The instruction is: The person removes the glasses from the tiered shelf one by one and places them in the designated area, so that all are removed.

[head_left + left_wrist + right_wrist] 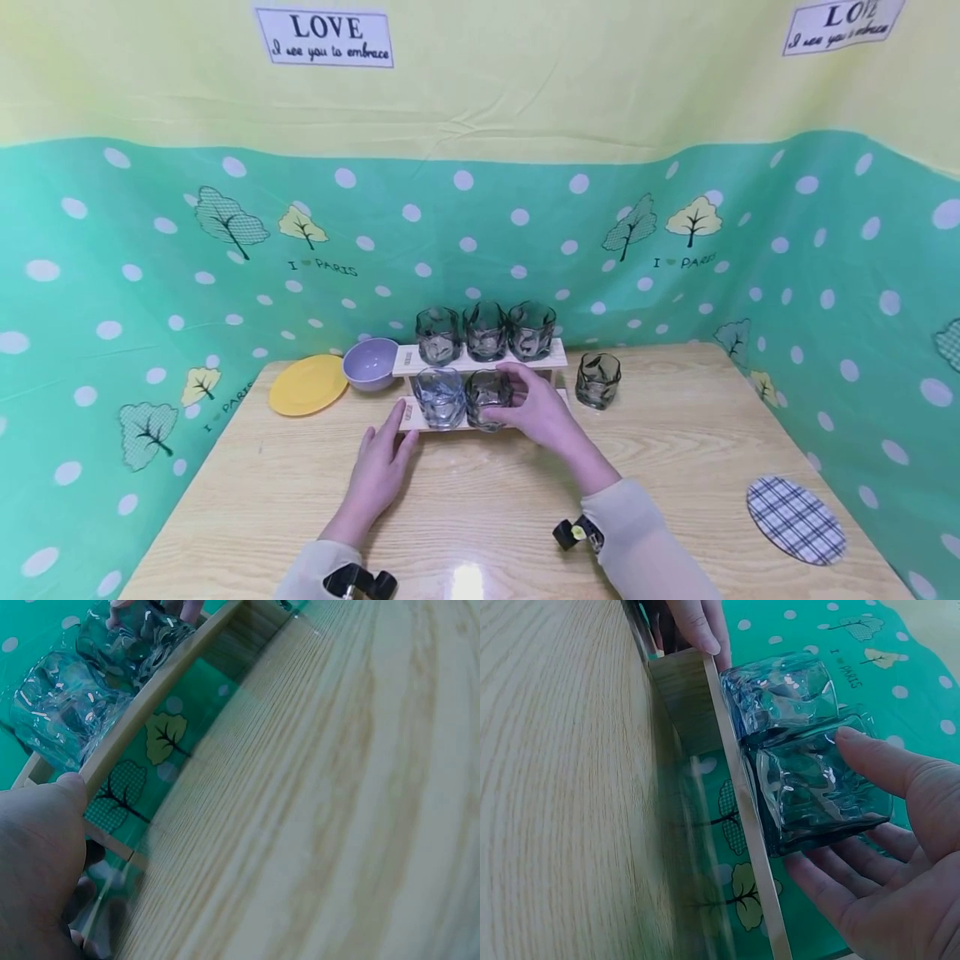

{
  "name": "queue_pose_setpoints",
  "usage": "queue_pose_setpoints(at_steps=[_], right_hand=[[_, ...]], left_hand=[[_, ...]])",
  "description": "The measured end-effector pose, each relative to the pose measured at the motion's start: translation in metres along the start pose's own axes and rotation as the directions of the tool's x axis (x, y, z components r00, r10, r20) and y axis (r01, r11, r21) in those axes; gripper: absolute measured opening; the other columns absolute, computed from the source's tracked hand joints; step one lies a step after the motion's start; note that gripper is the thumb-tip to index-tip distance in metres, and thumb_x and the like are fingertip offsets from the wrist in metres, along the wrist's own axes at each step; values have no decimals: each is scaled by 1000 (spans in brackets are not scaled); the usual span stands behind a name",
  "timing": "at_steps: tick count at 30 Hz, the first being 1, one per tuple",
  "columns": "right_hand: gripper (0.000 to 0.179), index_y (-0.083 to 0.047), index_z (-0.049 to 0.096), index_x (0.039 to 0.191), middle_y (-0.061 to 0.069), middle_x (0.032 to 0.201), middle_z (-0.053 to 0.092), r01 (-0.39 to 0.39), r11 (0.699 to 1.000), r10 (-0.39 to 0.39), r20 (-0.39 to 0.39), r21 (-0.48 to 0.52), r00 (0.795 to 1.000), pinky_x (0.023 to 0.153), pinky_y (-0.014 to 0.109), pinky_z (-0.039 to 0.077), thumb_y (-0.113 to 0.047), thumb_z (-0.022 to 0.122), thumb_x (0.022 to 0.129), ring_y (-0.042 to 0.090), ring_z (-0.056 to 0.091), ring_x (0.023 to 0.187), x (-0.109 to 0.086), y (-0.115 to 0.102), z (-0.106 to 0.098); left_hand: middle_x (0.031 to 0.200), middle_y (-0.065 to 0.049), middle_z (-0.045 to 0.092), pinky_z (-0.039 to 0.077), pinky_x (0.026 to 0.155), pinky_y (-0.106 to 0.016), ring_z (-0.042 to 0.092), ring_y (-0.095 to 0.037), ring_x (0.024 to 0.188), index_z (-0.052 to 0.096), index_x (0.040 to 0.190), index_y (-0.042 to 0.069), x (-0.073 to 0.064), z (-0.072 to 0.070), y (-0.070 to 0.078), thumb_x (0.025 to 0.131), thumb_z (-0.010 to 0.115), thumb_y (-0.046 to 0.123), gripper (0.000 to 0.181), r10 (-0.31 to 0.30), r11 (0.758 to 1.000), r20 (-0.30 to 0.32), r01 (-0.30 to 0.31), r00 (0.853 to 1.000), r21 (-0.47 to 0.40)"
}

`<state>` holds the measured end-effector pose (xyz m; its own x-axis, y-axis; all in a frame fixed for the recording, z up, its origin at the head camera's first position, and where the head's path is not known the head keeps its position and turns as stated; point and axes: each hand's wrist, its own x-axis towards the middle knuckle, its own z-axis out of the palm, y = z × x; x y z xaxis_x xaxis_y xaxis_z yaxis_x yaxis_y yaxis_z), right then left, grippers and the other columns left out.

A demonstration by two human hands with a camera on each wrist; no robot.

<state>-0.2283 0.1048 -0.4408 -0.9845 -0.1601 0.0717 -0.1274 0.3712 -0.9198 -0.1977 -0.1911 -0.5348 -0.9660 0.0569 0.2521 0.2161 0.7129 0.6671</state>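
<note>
A two-tier wooden rack (557, 354) stands at the back middle of the table. My right hand (542, 410) grips a grey tinted glass (483, 402) on its lower shelf, thumb on one side and fingers round the other. Right beside that glass sits a bluish clear glass (439, 398). At the lower shelf's left end, my left hand (378, 471) holds the rack; in the left wrist view its thumb (71, 787) presses the shelf edge. Three grey glasses (486, 332) stand in a row on the upper shelf.
Another grey glass (597, 381) stands on the table right of the rack. To the left are a purple bowl (371, 364) and a yellow plate (307, 386). A plaid oval mat (797, 520) lies at the right front. Patterned cloth (465, 225) hangs behind the table.
</note>
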Motion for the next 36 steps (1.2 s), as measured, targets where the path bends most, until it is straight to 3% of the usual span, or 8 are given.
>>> queue_pose_setpoints(at_steps=[6,16,23,36], right_hand=[[83,-16,62,153,12,145,66,11,1000,-10,-18,22,1000,117,50,54,-24,102,80,38,65,134,-2,2,-1],[86,-15,61,153,12,141,67,-18,1000,18,-70,13,997,112,47,58,-24,103,79,39,68,129,-14,1,-15],[86,-17,59,155,14,145,65,-34,999,34,-84,2,996,105,47,62,-26,102,81,47,68,130,-26,1,-38],[94,-12,52,160,21,153,59,-70,992,53,-144,-109,988,119,54,51,-38,100,84,47,60,140,-50,6,-96]], left_hand=[[171,-18,42,7,136,-62,46,-44,154,30,175,9,-1,0,0,118,55,35,67,-25,1000,23,25,999,-5],[168,-21,46,10,135,-66,48,-47,152,34,173,6,-1,1,2,118,56,32,65,1,1000,-4,-1,1000,-3],[168,-22,45,10,135,-65,48,-46,152,33,174,6,0,2,-1,118,56,32,66,3,1000,3,-3,1000,1],[169,-23,43,10,135,-65,45,-47,154,30,175,7,1,1,-2,118,54,34,66,-9,1000,19,9,1000,1]])
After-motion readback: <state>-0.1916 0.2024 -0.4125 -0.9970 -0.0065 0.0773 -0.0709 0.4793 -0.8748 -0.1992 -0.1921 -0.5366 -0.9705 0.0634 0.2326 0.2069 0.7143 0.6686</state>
